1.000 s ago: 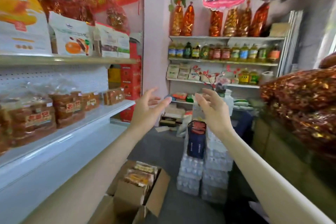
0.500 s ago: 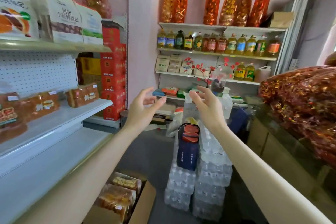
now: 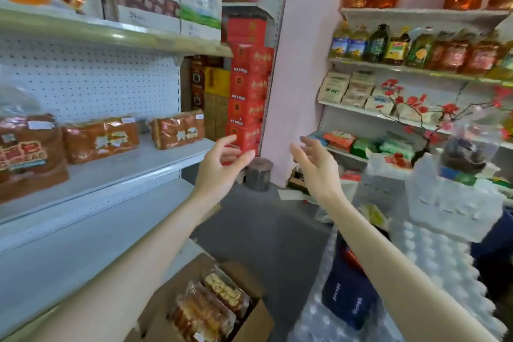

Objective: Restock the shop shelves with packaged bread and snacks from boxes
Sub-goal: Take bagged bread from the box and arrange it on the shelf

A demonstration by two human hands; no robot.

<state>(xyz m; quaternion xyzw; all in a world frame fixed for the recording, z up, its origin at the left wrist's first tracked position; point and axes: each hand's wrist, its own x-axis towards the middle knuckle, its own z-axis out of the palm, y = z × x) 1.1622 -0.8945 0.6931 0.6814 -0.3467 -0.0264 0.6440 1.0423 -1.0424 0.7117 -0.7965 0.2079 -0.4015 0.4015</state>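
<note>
My left hand [image 3: 219, 166] and my right hand [image 3: 316, 166] are both raised in mid-air in front of me, palms facing each other, fingers relaxed, holding nothing. Below them on the floor stands an open cardboard box [image 3: 258, 314] with several wrapped bread packs [image 3: 211, 305] inside. To the left, a white shelf [image 3: 116, 172] carries packaged bread loaves [image 3: 102, 139] in a row, the nearest end one [image 3: 177, 129] just left of my left hand.
An upper shelf [image 3: 116, 36] holds white snack bags. Red cartons [image 3: 247, 86] are stacked by the pink wall. A small metal bin [image 3: 259, 173] sits on the floor. Shrink-wrapped water bottle packs [image 3: 416, 272] with a dark blue bag [image 3: 347, 291] stand at right.
My view has swung left and drawn closer to the bread shelf. Both hands stay raised and empty, held about the same distance apart.
</note>
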